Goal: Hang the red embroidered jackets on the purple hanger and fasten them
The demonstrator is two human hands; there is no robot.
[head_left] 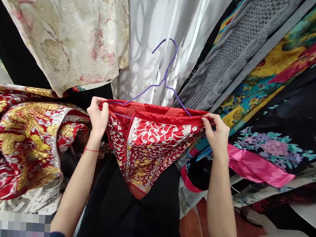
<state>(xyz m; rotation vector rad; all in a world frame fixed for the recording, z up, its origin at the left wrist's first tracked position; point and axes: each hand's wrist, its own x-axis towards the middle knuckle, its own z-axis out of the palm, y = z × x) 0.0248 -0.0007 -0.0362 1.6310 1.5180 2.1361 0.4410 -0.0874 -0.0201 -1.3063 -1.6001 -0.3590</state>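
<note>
OK, red emb. garment (151, 134): btwn the two grips, waistband (163, 118) pulled wide; body hangs below, narrowing to a pt., silver + gold pattern.
L grip (98, 117): L hand pinching the waistband's L end, thumb up near the top edge; red string (91, 150) on wrist.
R grip (217, 131): R hand pinching the R end, thumb + fingers on the edge, approx. level w/ L.
Purple hanger (165, 79): btwn grips, hook above them; L shoulder reaches near L grip, R shoulder dips into the waistband; part of lower bar shows thru sheer red cloth nr L grip.
Red-gold garment (29, 142): L of L grip, bunched; polka-dot cloth (42, 199) under it.
Cream floral cloth (85, 37): above + L of L grip.
Grey knit (241, 45): above R grip, slanting; yellow-teal floral cloth (280, 65) alongside.
Black floral garment (277, 146): R of R grip, w/ pink band (260, 167).
White curtain (146, 16): behind/above both grips.
Black cloth (137, 221): below grips, btwn forearms.
Reddish floor (192, 229): below R grip, partly showing.
</note>
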